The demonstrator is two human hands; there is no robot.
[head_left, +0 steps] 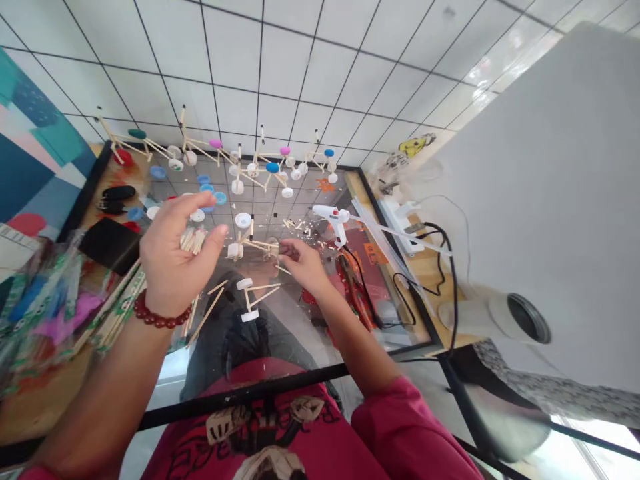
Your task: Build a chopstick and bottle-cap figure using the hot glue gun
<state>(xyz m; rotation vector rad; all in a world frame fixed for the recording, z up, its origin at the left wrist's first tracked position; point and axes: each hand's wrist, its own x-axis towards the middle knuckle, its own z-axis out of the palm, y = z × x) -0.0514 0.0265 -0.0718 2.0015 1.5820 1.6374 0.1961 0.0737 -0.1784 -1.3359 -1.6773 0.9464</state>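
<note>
My left hand (173,257) hovers over the glass table (300,347), curled around a small bundle of wooden sticks (193,239). My right hand (303,263) pinches the end of a stick frame with white cap wheels (247,243). A second small stick-and-cap frame (253,300) lies on the glass just in front of that one. A white hot glue gun (334,219) stands just right of my right hand.
Several finished stick models with coloured caps (260,167) line the table's far edge. Loose bottle caps (207,190) lie at the back left. Packs of sticks (107,313) sit at left. Black cables (435,267) and a power strip (405,223) are at right.
</note>
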